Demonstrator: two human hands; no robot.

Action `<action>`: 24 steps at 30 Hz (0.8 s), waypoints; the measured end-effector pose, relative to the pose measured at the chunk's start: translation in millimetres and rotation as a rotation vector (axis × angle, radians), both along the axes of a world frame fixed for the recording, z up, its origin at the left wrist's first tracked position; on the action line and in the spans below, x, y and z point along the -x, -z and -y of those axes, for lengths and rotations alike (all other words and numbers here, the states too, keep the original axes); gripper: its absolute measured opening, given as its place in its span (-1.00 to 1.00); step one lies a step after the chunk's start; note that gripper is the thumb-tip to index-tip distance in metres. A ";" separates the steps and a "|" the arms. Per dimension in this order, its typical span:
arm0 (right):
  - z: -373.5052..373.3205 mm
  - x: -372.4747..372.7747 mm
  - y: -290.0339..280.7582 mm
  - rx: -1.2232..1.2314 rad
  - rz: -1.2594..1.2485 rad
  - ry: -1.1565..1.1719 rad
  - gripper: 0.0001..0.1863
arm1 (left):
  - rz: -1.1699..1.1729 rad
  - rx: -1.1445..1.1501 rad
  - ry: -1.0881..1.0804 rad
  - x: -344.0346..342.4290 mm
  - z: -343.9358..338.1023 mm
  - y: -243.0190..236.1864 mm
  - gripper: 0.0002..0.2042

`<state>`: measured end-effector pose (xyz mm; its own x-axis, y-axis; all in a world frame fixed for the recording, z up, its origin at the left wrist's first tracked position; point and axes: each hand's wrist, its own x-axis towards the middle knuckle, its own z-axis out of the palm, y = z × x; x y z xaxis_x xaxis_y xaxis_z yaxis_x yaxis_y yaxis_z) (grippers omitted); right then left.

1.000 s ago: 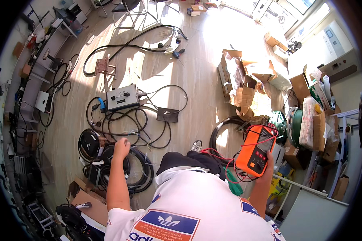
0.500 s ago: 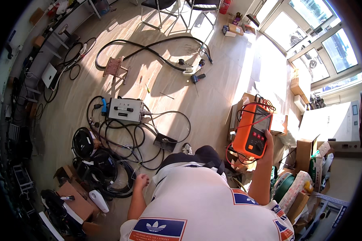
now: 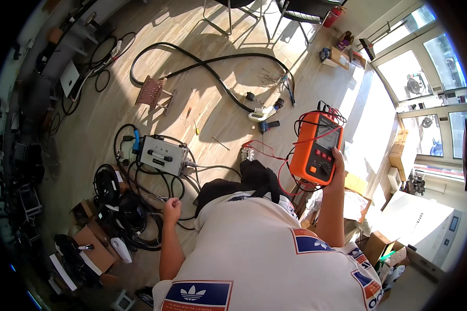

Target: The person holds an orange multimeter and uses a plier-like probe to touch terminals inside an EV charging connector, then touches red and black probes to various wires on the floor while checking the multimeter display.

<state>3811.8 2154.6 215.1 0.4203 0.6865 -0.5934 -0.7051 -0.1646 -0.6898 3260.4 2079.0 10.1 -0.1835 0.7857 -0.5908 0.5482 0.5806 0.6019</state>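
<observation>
My right hand (image 3: 338, 165) grips an orange tester (image 3: 316, 147), a meter with a grey screen, small red buttons and a dial. Its black and red leads (image 3: 281, 173) are looped round the case, and a red one hangs down toward my leg. At my left side, my left hand (image 3: 172, 211) is raised a little with curled fingers, and nothing shows in it. Beyond that hand a silver-grey box (image 3: 163, 155) with a black handle stands on the floor, with black cables running from it and a blue connector (image 3: 136, 141) beside it.
A thick black cable (image 3: 207, 65) loops across the floor ahead, near a small woven stool (image 3: 151, 93), a white charging plug (image 3: 263, 112) and a drill (image 3: 268, 126). Coiled cables (image 3: 132, 215) and cardboard boxes lie at left. Chairs stand at the back; a white cabinet (image 3: 417, 223) is at right.
I have stepped forward and turned somewhat left, one foot now farther ahead. The tester stays in my right hand, its red lead swinging out to the left. My left hand's fingers look more curled.
</observation>
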 end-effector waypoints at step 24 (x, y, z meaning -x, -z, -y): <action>-421.4 -40.6 39.5 -0.016 -0.129 0.425 -0.67 | 0.060 0.050 0.139 -23.7 -753.0 -76.4 -0.75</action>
